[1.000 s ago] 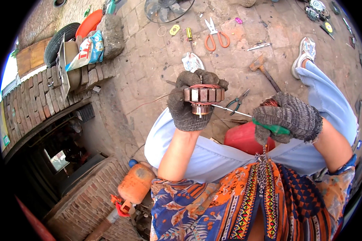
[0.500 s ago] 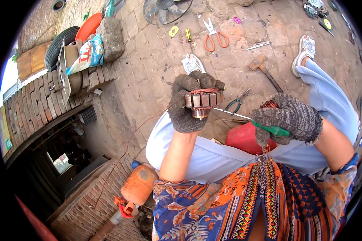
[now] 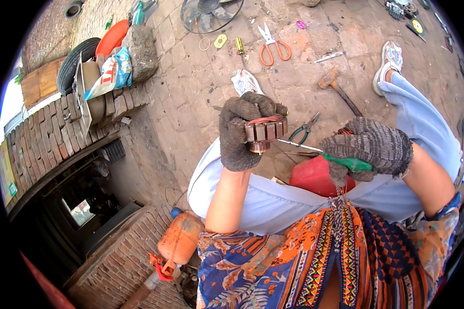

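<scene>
The left hand (image 3: 241, 133) grips the motor core (image 3: 264, 132) tight. The right hand (image 3: 367, 148) squeezes the green screwdriver (image 3: 325, 154); push its tip in slowly and straight.

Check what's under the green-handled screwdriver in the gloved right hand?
Directly below the green-handled screwdriver sits a red plastic container, resting between the legs. Its lower part is hidden by the pale blue trousers; the gloved right hand covers its right edge.
</scene>
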### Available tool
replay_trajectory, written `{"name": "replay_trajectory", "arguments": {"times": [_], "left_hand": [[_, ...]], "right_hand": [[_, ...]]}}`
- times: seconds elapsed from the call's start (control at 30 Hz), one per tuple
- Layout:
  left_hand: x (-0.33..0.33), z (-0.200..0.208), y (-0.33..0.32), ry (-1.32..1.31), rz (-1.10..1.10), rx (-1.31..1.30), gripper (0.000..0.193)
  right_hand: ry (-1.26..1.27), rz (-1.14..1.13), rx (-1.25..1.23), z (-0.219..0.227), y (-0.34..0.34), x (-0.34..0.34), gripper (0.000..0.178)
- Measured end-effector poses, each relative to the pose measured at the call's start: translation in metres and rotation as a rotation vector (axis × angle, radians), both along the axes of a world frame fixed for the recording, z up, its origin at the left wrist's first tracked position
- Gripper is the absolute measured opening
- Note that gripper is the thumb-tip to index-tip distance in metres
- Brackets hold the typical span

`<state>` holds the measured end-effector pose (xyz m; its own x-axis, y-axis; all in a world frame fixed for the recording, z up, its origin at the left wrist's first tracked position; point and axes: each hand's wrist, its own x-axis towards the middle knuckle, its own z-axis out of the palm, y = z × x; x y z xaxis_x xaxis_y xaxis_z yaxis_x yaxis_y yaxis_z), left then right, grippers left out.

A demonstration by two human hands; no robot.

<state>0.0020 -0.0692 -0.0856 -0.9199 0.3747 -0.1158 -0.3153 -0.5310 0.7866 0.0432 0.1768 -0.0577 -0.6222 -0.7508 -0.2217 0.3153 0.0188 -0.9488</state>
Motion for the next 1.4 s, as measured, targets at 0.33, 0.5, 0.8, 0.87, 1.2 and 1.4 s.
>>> {"name": "replay_trajectory", "arguments": {"times": [0.33, 0.5, 0.8, 0.87, 1.2, 1.4], "left_hand": [[0.003, -0.010, 0.001, -0.134, -0.023, 0.121, 0.034], [0.008, -0.007, 0.001, -0.274, 0.056, 0.228, 0.028], [-0.003, -0.006, -0.001, -0.176, 0.031, 0.129, 0.033], [-0.009, -0.006, -0.004, -0.067, -0.009, 0.042, 0.036], [-0.008, -0.020, -0.010, -0.036, -0.069, -0.243, 0.037], [-0.006, -0.029, -0.014, -0.150, -0.041, -0.211, 0.030]], "right_hand": [[-0.390, 0.007, 0.064, -0.004, -0.007, -0.001, 0.036], [-0.240, 0.028, -0.083, -0.022, -0.009, 0.008, 0.013], [-0.079, 0.019, 0.009, -0.013, -0.006, -0.004, 0.026], [-0.309, -0.008, 0.082, 0.001, -0.006, -0.007, 0.035], [-0.100, -0.013, 0.184, 0.001, -0.005, -0.008, 0.042], [-0.296, -0.107, 0.100, -0.016, -0.016, 0.010, 0.041]]}}
